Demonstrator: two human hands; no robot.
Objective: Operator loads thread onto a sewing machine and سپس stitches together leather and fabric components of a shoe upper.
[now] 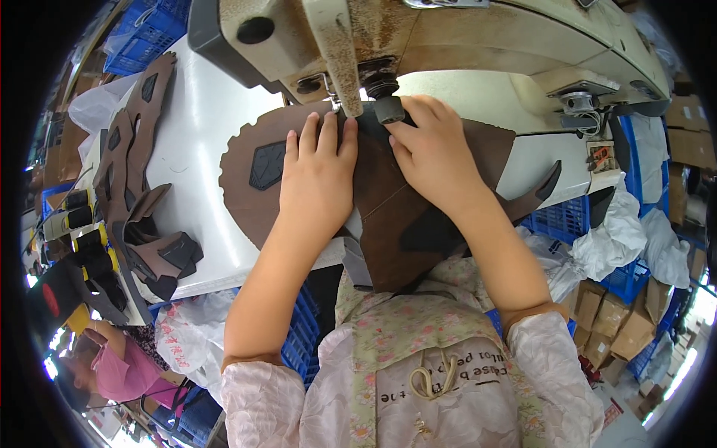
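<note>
A brown leather-like panel [250, 168] with scalloped edges and black angular patches lies under the head of a beige sewing machine [463, 37]. My left hand [317, 168] rests flat on it, fingers stretched toward the presser foot [336, 101]. Beside the dark round roller [388, 109], my right hand [433, 153] has its fingers bent, with thumb and forefinger closed at a fold of the panel. Part of the panel hangs over the table's front edge toward my apron [403, 325]. The needle point and the seam beneath it are hidden.
More brown cut pieces [138, 164] lie piled on the left of the white table [205, 142]. Thread cones [89, 239] stand beyond its left edge. Blue crates [560, 218], white bags [612, 239] and cartons [609, 321] sit at the right. A person in pink [123, 366] is at lower left.
</note>
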